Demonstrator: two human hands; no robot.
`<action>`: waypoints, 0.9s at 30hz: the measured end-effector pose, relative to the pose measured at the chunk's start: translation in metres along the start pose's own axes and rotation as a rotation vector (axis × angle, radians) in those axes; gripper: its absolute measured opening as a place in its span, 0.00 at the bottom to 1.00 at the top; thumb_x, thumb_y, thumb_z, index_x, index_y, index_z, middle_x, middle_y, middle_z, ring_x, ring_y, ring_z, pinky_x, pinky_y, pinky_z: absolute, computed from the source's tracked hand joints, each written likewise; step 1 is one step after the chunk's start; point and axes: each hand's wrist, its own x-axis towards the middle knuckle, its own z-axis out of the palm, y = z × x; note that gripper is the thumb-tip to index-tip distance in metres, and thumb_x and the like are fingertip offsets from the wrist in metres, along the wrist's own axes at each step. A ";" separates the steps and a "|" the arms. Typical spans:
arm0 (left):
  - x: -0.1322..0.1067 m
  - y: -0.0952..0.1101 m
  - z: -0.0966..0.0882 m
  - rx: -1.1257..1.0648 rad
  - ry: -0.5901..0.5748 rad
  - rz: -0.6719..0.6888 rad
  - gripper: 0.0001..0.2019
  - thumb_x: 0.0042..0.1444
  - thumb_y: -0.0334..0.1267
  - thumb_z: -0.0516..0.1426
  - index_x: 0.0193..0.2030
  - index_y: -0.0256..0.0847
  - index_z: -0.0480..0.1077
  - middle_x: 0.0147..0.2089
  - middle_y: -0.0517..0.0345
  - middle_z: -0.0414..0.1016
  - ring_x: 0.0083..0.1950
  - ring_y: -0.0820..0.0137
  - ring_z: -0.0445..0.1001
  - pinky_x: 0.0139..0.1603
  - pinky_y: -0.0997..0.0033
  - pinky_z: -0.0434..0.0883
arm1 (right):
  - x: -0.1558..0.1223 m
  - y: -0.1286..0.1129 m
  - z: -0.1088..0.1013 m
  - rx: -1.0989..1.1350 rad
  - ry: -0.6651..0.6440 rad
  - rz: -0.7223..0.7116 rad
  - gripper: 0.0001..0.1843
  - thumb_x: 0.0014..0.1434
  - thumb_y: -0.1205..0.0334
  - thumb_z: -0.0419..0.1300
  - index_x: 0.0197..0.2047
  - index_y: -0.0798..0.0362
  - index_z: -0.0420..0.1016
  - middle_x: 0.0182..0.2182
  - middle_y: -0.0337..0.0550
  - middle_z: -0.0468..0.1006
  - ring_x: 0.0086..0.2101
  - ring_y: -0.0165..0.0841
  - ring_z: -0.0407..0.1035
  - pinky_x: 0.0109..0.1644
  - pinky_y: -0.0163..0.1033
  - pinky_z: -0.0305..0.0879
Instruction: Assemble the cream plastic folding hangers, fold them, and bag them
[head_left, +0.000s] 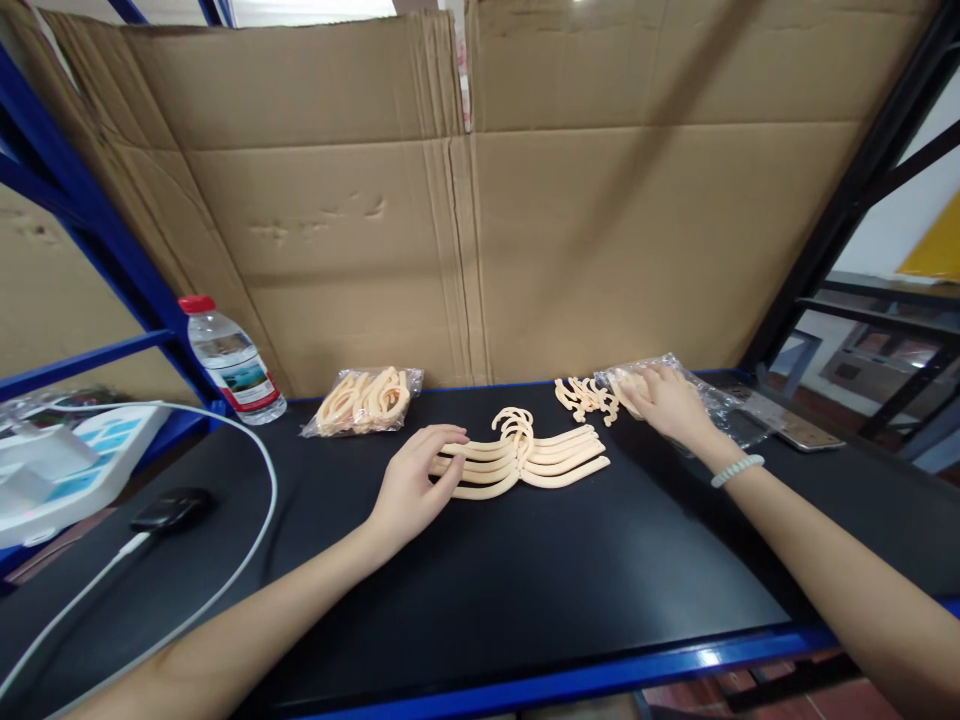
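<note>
Several cream clothes hangers (559, 460) lie overlapped in a row on the black table, their hooks toward the back. My left hand (420, 480) rests at their left ends, thumb apart from the fingers, touching the arms. Over at the right, my right hand (671, 405) is closed at a clear plastic bag (739, 412) with cream pieces in it; its fingertips are partly hidden. Just left of that bag lies a loose pile of small curved cream pieces (586, 398). A second clear bag of cream looped pieces (364, 402) lies to the left, apart from both hands.
A water bottle (238, 365) with a red cap stands at the back left. A white cable (271, 480) loops past a black device (171, 510) and a white power strip (56, 470). A phone (806, 432) lies at right. Cardboard (337, 250) walls the back.
</note>
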 end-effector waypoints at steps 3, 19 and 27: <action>0.004 -0.002 -0.004 -0.017 0.046 -0.043 0.09 0.62 0.36 0.53 0.44 0.41 0.72 0.48 0.52 0.77 0.52 0.63 0.75 0.54 0.61 0.71 | 0.002 -0.006 -0.009 0.107 0.139 -0.054 0.24 0.65 0.50 0.45 0.47 0.56 0.76 0.47 0.55 0.76 0.51 0.46 0.67 0.56 0.50 0.61; 0.017 -0.028 -0.023 0.086 -0.295 0.026 0.23 0.59 0.48 0.56 0.59 0.40 0.65 0.58 0.46 0.72 0.59 0.57 0.70 0.61 0.52 0.66 | -0.002 -0.020 -0.021 0.365 0.312 0.047 0.17 0.55 0.58 0.50 0.35 0.52 0.80 0.36 0.48 0.81 0.42 0.45 0.71 0.49 0.50 0.65; 0.011 -0.026 -0.024 0.232 -0.704 0.151 0.42 0.59 0.58 0.53 0.73 0.46 0.39 0.74 0.46 0.49 0.74 0.50 0.46 0.70 0.37 0.38 | -0.028 -0.065 -0.026 0.417 -0.031 -0.304 0.23 0.62 0.50 0.52 0.50 0.58 0.77 0.48 0.55 0.79 0.48 0.47 0.73 0.54 0.54 0.67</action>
